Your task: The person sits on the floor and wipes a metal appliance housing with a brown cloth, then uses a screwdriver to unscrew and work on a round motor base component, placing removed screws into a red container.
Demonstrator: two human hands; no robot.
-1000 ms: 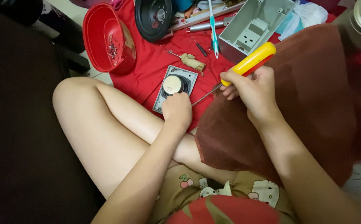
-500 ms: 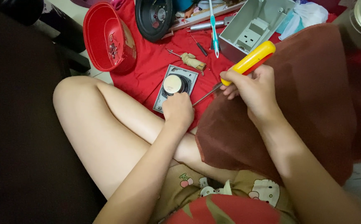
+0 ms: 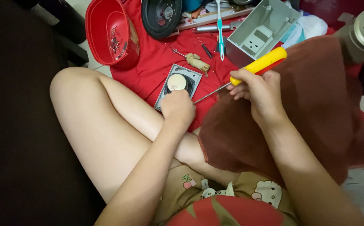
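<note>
My left hand (image 3: 177, 108) rests on the near edge of a small square speaker (image 3: 177, 83) with a pale round centre, lying on a red cloth (image 3: 156, 62). It presses the speaker down with fingers curled over it. My right hand (image 3: 255, 90) grips a screwdriver (image 3: 257, 65) with a yellow and red handle. Its thin metal shaft slants down to the left, and the tip reaches the speaker's edge beside my left hand.
A red plastic tub (image 3: 110, 35) holding small screws stands at the far left. A black round speaker (image 3: 162, 16), a grey plastic housing (image 3: 259, 31), a toothbrush (image 3: 219, 25) and small tools lie beyond. A brown cloth (image 3: 316, 104) covers my right knee.
</note>
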